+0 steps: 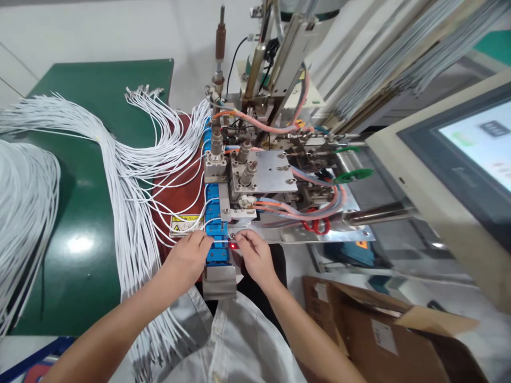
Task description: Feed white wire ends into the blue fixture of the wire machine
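My left hand (190, 255) pinches a thin white cable (219, 241) that lies across the blue cable holders (217, 254) at the machine's edge. On the other side of the holders, my right hand (254, 254) has its fingertips closed at the cable's end, beside a glowing red light (232, 246). What exactly lies between the right fingertips is too small to make out. More white cables run from the bundle (131, 234) into the blue holders farther back. The machine (263, 170), with metal plates and orange and clear hoses, stands just beyond my hands.
A green table (83, 276) at left carries the large cable bundle and a second coil (26, 218). A warning label (186, 225) is on the reddish surface. At right are a screen panel (451, 133) and an open cardboard box (379, 324). Long cables hang at the upper right.
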Available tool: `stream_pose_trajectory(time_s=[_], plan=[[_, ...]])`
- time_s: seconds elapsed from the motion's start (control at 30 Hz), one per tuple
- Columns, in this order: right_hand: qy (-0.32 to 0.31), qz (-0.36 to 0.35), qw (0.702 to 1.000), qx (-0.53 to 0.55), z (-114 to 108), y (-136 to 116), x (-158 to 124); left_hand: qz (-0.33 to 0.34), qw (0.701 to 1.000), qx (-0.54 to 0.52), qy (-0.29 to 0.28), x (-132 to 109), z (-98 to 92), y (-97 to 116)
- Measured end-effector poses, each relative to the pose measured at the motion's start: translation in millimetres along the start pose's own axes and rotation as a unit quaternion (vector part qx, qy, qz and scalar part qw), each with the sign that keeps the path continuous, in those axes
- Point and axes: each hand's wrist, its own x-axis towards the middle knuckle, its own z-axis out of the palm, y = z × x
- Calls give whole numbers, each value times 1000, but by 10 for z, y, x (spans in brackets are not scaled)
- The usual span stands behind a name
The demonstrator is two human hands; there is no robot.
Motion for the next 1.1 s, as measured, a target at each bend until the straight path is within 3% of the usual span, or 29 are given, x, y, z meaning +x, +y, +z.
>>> stream_pose_trajectory(time_s=[0.2, 0.37, 0.63, 0.77, 0.9, 1.0, 1.1], plan=[[15, -66, 992, -109, 85, 1, 3, 3, 1000, 18, -9, -5, 8, -4], [40, -93, 991, -93, 171, 38, 13, -1, 1000, 28, 4, -10, 29, -3], [34, -84, 992, -90, 126, 48, 29, 18, 998, 63, 15, 25, -119, 51], [96, -68, 992, -45, 50, 38, 5, 32, 998, 57, 12, 26, -149, 27], [132, -95, 985, 52, -49, 12, -70, 62, 997, 50, 17, -75, -249, -27], [131, -101, 982, 90, -115, -6, -140, 100, 994, 13, -40, -263, -396, -84], [122, -91, 982, 115, -145, -17, -190, 128, 976, 0, -179, -488, -488, -144]])
